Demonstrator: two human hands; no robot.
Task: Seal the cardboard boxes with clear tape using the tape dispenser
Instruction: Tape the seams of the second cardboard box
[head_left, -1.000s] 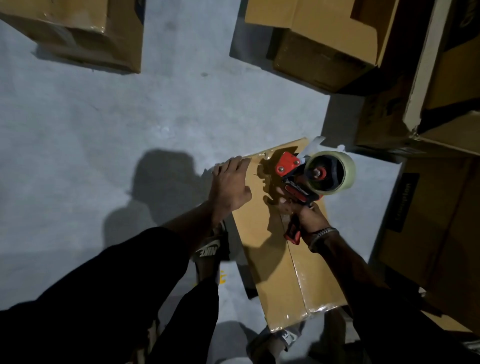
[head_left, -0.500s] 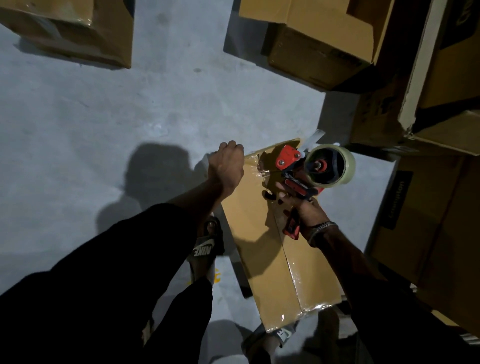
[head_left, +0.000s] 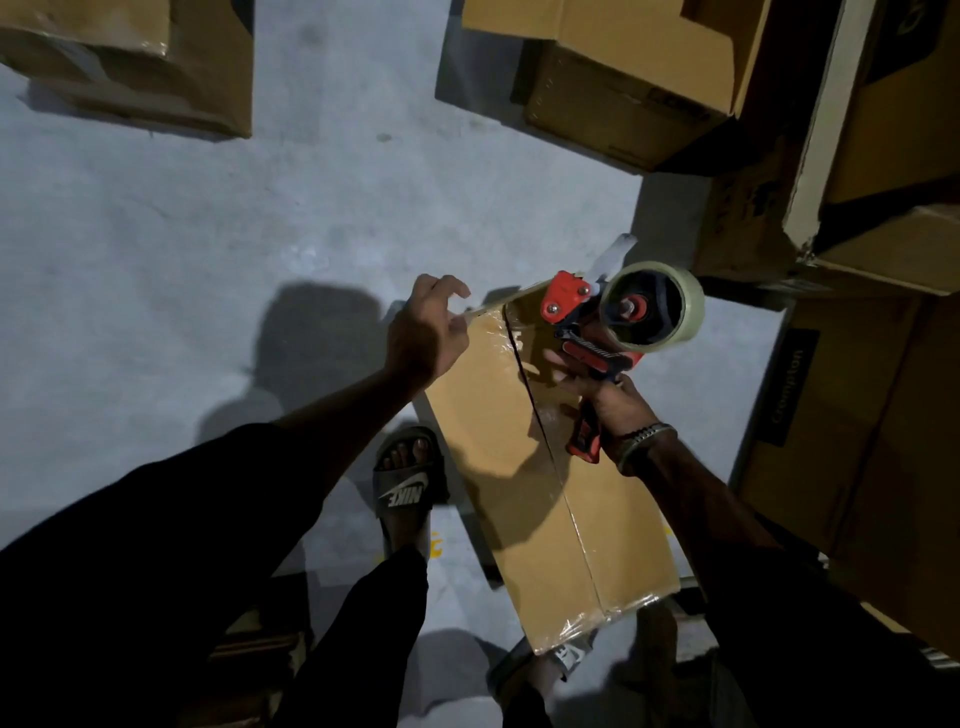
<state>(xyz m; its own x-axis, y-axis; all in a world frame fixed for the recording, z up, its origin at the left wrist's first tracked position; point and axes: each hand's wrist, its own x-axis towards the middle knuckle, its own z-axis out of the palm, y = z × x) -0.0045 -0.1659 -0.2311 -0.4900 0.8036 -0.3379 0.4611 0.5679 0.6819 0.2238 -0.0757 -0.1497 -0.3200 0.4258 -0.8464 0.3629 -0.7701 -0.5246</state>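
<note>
1 box (head_left: 545, 467) lay on the floor (head_left: 260, 234) between the feet, clear tape along its centre seam. Since 1 second earlier the left hand (head_left: 423, 338) had lifted off the far edge, fingers loosely curled, holding nothing; likely smoothing was finished. Right hand (head_left: 605, 395) gripped the tape dispenser (head_left: 613, 322) over the far end.

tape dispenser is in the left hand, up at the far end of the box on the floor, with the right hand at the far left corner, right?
Not quite: the hands are swapped. The head view shows the right hand gripping the tape dispenser at the far end of the box, while the left hand is at the far left corner.
</note>
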